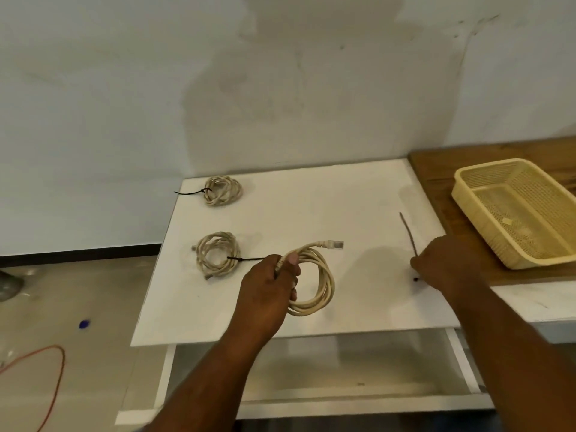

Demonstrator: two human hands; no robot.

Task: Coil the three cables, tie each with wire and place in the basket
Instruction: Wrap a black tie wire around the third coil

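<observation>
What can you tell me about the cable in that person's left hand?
The cable is cream-coloured, plastic-looking, wound into several loose loops. The left hand grips the bundle at its left side, over the white board. One end with a plug sticks out at the top, pointing right. No black tie shows on it.

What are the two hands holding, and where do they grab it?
The left hand grips the untied cable coil at its left side. The right hand pinches the dark wire at its near end.
</observation>
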